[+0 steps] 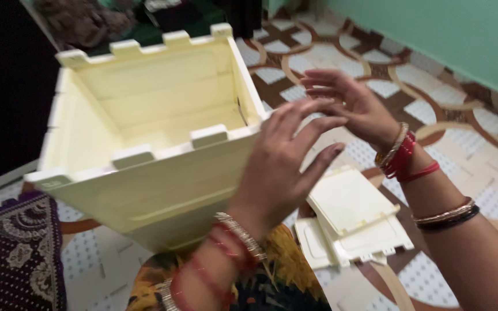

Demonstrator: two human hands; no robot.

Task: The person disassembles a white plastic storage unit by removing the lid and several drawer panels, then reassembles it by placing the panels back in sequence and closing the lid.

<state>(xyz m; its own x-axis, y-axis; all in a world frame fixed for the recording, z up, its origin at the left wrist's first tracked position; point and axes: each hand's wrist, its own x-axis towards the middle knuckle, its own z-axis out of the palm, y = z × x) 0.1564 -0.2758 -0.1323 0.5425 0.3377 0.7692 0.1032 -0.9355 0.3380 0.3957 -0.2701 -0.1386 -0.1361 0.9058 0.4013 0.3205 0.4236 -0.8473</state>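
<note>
Left hand (283,158) raised, fingers spread; right hand (350,103) open, fingers loosely curled.

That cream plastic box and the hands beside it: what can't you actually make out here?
Head view only:
- The cream box: its base is hidden behind its own front wall and the lap below.
- Left hand: motion-blurred; its palm hides the box corner, so contact cannot be judged.
- Right hand: open, whether it touches the box is unclear.
- Flat cream panels on the floor: overlapping, count uncertain.
- Dark heap at top: cut off by the edge.

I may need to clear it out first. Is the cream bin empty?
Empty as far as visible: the cream bin shows only bare inner walls and floor; its near corner is hidden.
</note>
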